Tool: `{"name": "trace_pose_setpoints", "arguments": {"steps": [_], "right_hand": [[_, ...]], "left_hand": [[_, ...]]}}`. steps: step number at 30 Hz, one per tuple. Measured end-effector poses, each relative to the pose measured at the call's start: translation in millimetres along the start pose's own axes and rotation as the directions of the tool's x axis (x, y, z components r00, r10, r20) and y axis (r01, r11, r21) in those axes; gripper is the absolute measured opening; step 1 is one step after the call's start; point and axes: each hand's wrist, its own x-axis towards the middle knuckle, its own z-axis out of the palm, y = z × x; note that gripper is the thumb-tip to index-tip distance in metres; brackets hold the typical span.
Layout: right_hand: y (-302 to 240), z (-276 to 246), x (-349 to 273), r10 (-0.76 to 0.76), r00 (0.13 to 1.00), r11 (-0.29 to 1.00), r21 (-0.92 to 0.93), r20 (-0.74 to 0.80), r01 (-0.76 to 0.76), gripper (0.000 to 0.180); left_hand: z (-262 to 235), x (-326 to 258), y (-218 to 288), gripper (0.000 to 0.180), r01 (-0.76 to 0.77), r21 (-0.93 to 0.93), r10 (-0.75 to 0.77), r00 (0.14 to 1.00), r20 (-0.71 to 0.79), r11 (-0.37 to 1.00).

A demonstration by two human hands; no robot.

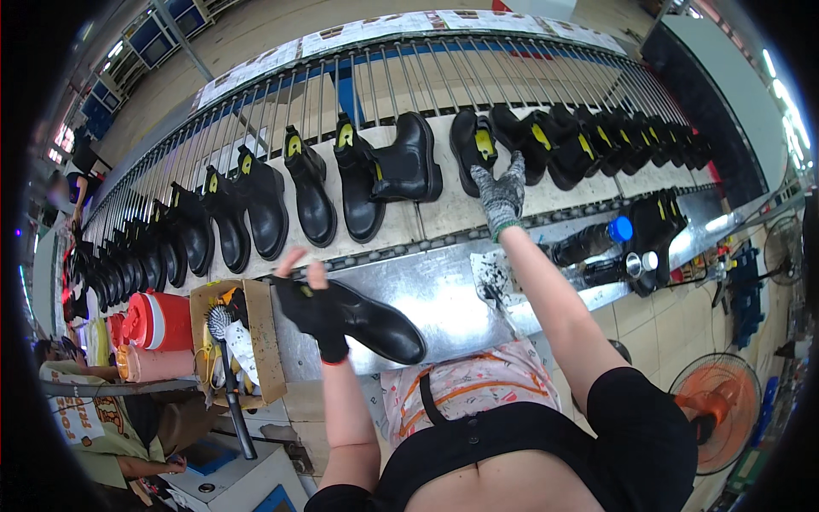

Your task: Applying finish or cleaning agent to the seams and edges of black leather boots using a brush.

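Note:
My left hand point(317, 311), in a black glove with bare fingertips, lies over the shaft of a black ankle boot point(381, 326) on the metal ledge. Its fingers are stretched out and slightly blurred; the boot's toe points right, toward me. My right hand point(502, 194), in a grey knit glove, reaches to the conveyor and is closed on the near side of another black boot point(467, 145) with a yellow inside. Left of that one, a boot point(406, 162) rests on its side against an upright boot point(359, 196).
Rows of black boots point(226, 226) line the white conveyor point(444, 218) both ways. A cardboard box point(266, 341) holding a brush point(229, 380) and a red jug point(162, 320) stand left. Bottles point(589, 243), one blue-capped, stand right. A fan point(717, 410) is at lower right; people sit left.

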Motion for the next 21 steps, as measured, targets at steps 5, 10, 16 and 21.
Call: {"name": "trace_pose_setpoints", "arguments": {"steps": [5, 10, 16, 21], "right_hand": [[33.1, 34.7, 50.6, -0.041, 0.989, 0.999, -0.015, 0.141, 0.044, 0.083], [41.9, 17.9, 63.6, -0.077, 0.99, 0.995, 0.067, 0.116, 0.069, 0.07], [52.9, -11.9, 60.5, 0.005, 0.999, 1.0, -0.014, 0.047, -0.004, 0.065], [52.3, -24.0, 69.6, 0.05, 0.993, 0.997, 0.055, 0.103, -0.056, 0.07]], "left_hand": [[125.8, -44.8, -12.4, 0.057, 0.778, -0.55, -0.706, 0.571, 0.42, 0.302], [192.6, -42.4, -162.5, 0.062, 0.597, -0.5, -0.529, 0.798, 0.288, 0.627], [226.7, -22.8, -151.3, 0.033, 0.585, -0.289, -0.473, 0.797, 0.376, 0.757], [275.7, -53.5, -91.1, 0.055, 0.189, 0.335, -0.288, 0.916, 0.278, 0.923]]}}
